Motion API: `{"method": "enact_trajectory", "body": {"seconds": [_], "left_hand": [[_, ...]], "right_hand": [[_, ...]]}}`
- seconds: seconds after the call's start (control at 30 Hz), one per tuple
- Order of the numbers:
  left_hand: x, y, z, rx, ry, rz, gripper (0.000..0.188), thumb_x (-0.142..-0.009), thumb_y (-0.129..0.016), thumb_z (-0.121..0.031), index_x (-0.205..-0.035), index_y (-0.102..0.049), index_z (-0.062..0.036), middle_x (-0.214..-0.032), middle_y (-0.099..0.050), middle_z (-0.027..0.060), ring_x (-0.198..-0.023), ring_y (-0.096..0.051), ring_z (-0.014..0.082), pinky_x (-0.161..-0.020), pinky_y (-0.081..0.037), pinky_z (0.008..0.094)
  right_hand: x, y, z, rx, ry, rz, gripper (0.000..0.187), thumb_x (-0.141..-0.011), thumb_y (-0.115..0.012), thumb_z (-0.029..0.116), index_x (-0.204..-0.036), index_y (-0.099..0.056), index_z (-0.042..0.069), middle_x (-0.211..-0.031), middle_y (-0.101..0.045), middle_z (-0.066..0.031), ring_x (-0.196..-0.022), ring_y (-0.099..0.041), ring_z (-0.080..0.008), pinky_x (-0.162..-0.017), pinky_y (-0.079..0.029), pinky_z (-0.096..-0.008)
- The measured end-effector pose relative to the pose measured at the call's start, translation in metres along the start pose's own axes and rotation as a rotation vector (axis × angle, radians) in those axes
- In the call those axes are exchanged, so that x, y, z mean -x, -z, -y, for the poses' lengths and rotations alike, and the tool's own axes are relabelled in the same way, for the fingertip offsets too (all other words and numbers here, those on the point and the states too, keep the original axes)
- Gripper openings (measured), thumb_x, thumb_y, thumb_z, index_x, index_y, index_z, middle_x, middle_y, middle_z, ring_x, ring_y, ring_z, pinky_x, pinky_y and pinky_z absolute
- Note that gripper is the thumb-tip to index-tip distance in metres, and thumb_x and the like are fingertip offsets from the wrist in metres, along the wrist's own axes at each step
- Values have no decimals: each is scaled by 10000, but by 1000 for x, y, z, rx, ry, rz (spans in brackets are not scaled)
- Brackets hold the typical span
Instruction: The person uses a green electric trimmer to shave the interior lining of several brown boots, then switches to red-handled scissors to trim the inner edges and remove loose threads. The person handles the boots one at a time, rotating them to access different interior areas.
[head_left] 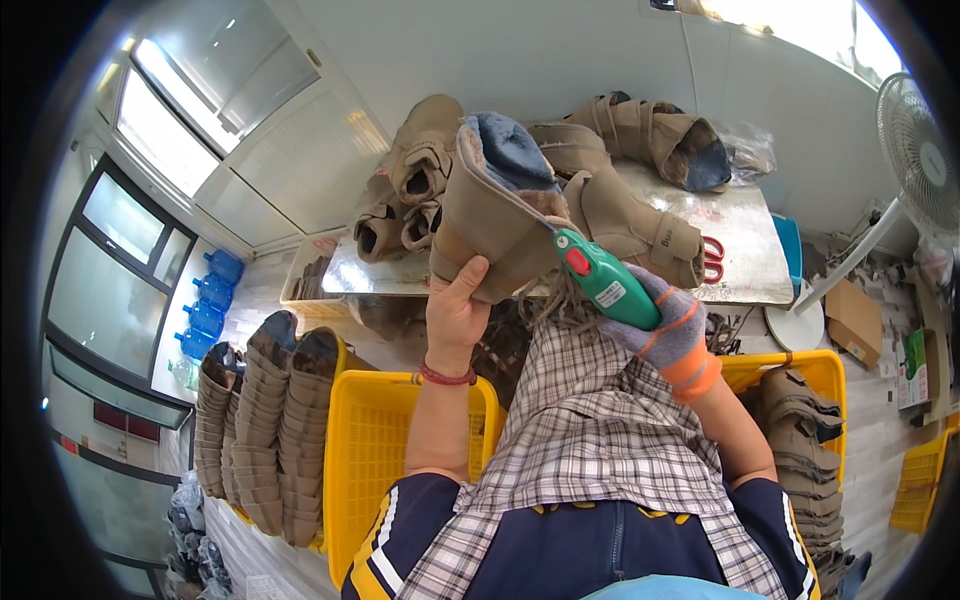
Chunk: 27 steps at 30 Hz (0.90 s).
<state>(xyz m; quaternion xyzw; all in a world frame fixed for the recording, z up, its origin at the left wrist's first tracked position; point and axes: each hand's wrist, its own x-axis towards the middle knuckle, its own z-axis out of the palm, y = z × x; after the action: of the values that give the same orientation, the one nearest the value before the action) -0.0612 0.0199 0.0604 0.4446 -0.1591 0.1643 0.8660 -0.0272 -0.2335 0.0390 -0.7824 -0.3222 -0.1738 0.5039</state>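
One tan boot (495, 215) is gripped up over the lap by the bare left hand (455, 310), a green tool (603, 280) clutched against it by the gloved right hand (672, 335). More boots (640, 225) are waiting on the table (745, 255), so plenty's probably left.

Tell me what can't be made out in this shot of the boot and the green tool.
Head view only:
- Tip of the green handheld tool: hidden where it meets the tan boot.
- Left hand: fingers hidden behind the boot's sole; only thumb and palm show.
- Right hand: gloved, its grip partly covered by the tool body.
- Inside of the empty-looking yellow crate: its bottom is cut off by the left forearm and checked cloth.
- Red scissors: partly hidden behind another boot.
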Motion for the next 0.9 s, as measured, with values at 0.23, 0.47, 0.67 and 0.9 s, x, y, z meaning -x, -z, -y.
{"method": "enact_trajectory", "body": {"seconds": [0.23, 0.47, 0.67, 0.9], "left_hand": [[7, 3, 18, -540, -77, 20, 364, -886, -635, -56, -1234, -548, 2, -1174, -624, 74, -1073, -587, 179, -925, -450, 302], [7, 20, 46, -1217, -348, 158, 238, -874, -638, -83, -1094, -622, 6, -1068, -645, 140, -937, -616, 289, -817, -480, 350], [14, 17, 57, -1563, -501, 278, 274, -833, -613, -45, -1105, -644, -46, -1155, -607, 151, -1062, -554, 362, -921, -415, 451], [27, 24, 69, -1577, -495, 353, 395, -788, -590, -23, -1183, -594, -35, -1218, -554, 185, -1150, -478, 414, -1006, -348, 494]], "right_hand": [[-4, 0, 2, -82, -45, -51, 629, -658, -837, 346, -1172, -606, 64, -860, -680, -163, -733, -680, -278, -654, -529, -324], [-7, 0, 3, -132, -146, -120, 622, -682, -828, 341, -1187, -599, 60, -888, -699, -131, -774, -697, -201, -684, -542, -295], [-9, 9, 11, -203, -262, -118, 595, -717, -817, 325, -1184, -598, 29, -912, -702, -98, -780, -667, -115, -704, -533, -256], [-10, 11, 9, -271, -286, -109, 574, -732, -812, 298, -1180, -596, 11, -947, -697, -90, -829, -651, -108, -734, -523, -246]]}}
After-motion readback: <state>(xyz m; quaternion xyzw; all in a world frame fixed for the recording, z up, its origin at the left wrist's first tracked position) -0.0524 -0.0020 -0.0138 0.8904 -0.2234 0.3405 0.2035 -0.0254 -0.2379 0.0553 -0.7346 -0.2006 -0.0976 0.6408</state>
